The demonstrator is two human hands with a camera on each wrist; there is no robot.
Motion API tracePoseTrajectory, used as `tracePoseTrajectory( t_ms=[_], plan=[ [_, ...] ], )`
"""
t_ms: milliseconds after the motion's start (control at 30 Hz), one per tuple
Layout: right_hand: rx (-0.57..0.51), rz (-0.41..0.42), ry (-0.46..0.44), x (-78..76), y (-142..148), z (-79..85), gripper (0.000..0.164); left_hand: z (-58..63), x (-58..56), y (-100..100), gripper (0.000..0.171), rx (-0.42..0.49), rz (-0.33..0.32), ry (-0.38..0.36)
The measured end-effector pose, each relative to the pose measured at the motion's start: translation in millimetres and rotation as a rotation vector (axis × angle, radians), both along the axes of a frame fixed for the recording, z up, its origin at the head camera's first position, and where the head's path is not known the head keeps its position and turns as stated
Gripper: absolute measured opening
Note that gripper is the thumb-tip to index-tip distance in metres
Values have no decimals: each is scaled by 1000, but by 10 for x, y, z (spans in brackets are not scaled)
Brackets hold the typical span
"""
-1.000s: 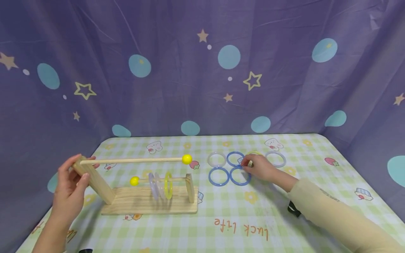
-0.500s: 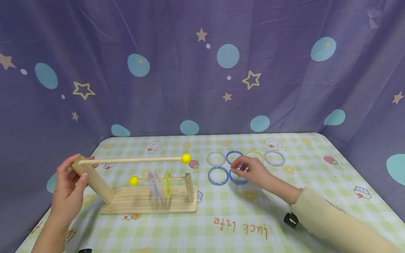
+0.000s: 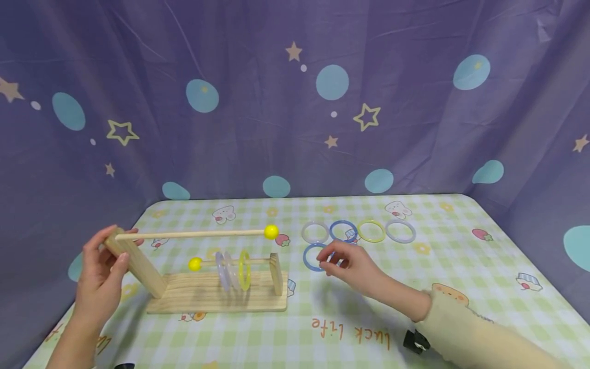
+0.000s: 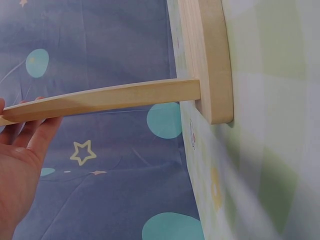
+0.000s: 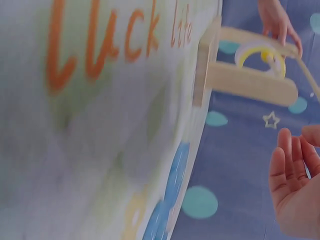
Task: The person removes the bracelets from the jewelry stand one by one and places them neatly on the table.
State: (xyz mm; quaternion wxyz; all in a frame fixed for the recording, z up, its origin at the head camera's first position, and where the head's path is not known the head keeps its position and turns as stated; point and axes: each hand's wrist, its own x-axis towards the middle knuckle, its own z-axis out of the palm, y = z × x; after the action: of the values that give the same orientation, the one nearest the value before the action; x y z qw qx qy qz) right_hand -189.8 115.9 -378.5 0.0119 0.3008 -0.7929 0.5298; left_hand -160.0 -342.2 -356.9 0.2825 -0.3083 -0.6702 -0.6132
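A wooden ring stand point(image 3: 216, 297) with two posts and two horizontal pegs stands on the table. My left hand point(image 3: 99, 282) grips the top of its tall left post point(image 3: 143, 269), thumb in front and fingers behind. The upper peg point(image 3: 198, 234), tipped with a yellow ball point(image 3: 271, 231), is bare. On the lower peg hang a purple ring point(image 3: 223, 271), a whitish ring and a yellow ring point(image 3: 243, 277). My right hand point(image 3: 352, 266) hovers over the front rings, fingers loosely bent and holding nothing. It overlaps the front left blue ring point(image 3: 305, 259) and hides most of another blue one.
Behind the right hand a row of rings lies on the checked cloth: a clear one point(image 3: 302, 233), a blue one point(image 3: 343, 221), a yellow one point(image 3: 383, 233) and a pale purple one point(image 3: 415, 233). A patterned curtain point(image 3: 276, 102) hangs behind the table.
My right hand has moved left and toward the front, away from the back yellow ring and over the front blue rings. The left hand and stand stay in place.
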Motion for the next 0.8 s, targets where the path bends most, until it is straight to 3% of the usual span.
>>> tracePoseTrajectory(
  t_ms=[500, 800],
  plan=[
    [-92, 164, -112, 233, -359, -54, 20, -1, -11, -3, 55, -12, 5, -3],
    [-147, 329, -130, 302, -663, -65, 31, 3, 0, 0, 55, 2, -1, -11]
  ],
)
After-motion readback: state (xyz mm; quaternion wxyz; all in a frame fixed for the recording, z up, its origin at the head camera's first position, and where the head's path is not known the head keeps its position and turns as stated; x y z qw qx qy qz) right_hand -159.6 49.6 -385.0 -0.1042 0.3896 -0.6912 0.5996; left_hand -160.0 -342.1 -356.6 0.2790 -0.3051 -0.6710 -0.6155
